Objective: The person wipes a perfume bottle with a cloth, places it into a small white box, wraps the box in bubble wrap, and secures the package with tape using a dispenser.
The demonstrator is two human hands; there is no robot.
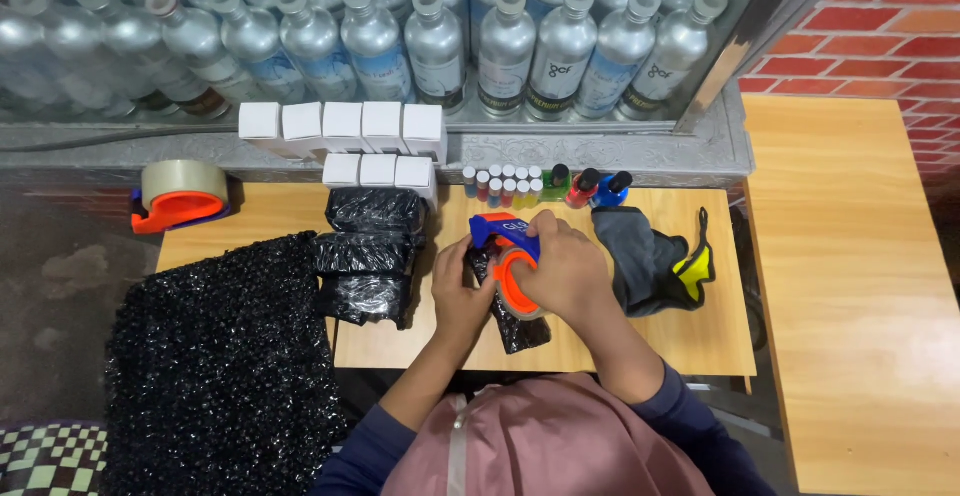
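Note:
My right hand point(565, 266) grips a blue and orange tape dispenser point(508, 251) and presses it onto a small package wrapped in black bubble wrap point(520, 331) on the wooden table point(660, 341). My left hand point(455, 286) holds the left side of that package, its fingers curled around it. The dispenser's roll of clear tape shows under my right palm. Most of the package is hidden beneath both hands.
Three black wrapped packages point(368, 256) lie stacked left of my hands. A sheet of black bubble wrap point(220, 356) hangs off the table's left. White boxes point(345, 126), small coloured vials point(505, 186), a second tape dispenser point(180, 196), a grey and yellow cloth point(655, 261) and silver bottles point(505, 46) surround them.

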